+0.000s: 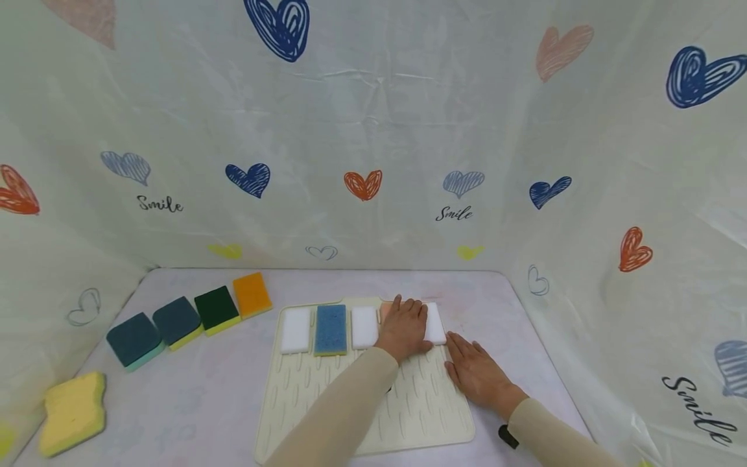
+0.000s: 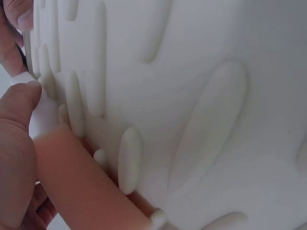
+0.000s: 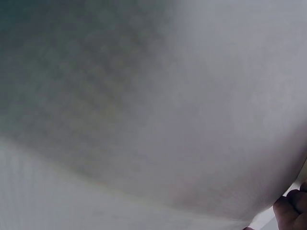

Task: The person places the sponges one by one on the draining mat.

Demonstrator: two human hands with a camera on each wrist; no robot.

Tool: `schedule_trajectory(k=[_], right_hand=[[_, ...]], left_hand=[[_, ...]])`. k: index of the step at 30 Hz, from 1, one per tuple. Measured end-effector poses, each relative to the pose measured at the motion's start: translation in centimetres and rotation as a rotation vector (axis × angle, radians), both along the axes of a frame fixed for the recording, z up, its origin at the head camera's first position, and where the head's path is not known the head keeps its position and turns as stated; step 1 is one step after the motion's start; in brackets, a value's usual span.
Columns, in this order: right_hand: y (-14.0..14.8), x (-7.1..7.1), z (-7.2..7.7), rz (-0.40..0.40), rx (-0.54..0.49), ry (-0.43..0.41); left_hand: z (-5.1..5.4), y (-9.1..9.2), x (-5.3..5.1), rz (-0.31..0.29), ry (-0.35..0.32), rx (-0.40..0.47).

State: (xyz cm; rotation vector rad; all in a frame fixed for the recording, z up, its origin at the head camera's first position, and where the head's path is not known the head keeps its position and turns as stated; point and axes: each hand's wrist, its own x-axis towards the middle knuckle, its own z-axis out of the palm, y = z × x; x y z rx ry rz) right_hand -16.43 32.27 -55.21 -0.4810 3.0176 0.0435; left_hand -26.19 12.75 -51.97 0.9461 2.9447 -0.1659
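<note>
Head: end white sponge [image 1: 435, 325], plain block, at ribbed mat's [image 1: 428, 415] far right; left hand [image 1: 403, 327] grips it, right hand [image 1: 480, 375] straight-fingered beside it; mat row also bears two white sponges [image 1: 296, 331], blue sponge [image 1: 331, 328], pink sponge [image 1: 385, 310] | Left wrist: thumb on white, pink matte | Right wrist: blurred; finger state unclear

I'm getting soft, even light in the head view, faint glare catching the backdrop [image 1: 408, 136]; the right wrist view is blurring, its upper left looking dim.
</note>
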Motion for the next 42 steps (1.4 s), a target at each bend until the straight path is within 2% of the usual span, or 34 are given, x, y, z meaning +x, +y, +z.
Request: schedule_trajectory(k=[11, 19, 22, 28, 37, 42], right_hand=[[-0.3, 0.0, 0.1, -0.003, -0.038, 0.026], [-0.4, 0.2, 0.3, 0.001, -0.072, 0.026], [-0.4, 0.2, 0.3, 0.008, -0.085, 0.033], [-0.1, 0.3, 0.0, 0.02, -0.09, 0.068], [0.0, 0.3, -0.3, 0.022, -0.112, 0.118], [0.0, 0.3, -0.3, 0.018, -0.123, 0.104]], left_hand=[[1.0, -0.8, 0.9, -0.012, 0.046, 0.045], [1.1, -2.5, 1.5, -0.027, 0.078, 0.12], [1.5, -4.2, 1.9, -0.022, 0.07, 0.153], [2.4, -8.7, 2.8, -0.002, 0.055, 0.231], [3.6, -15.3, 4.7, 0.002, 0.132, 0.325], [3.6, -19.2, 5.8, 0.049, 0.137, 0.35]])
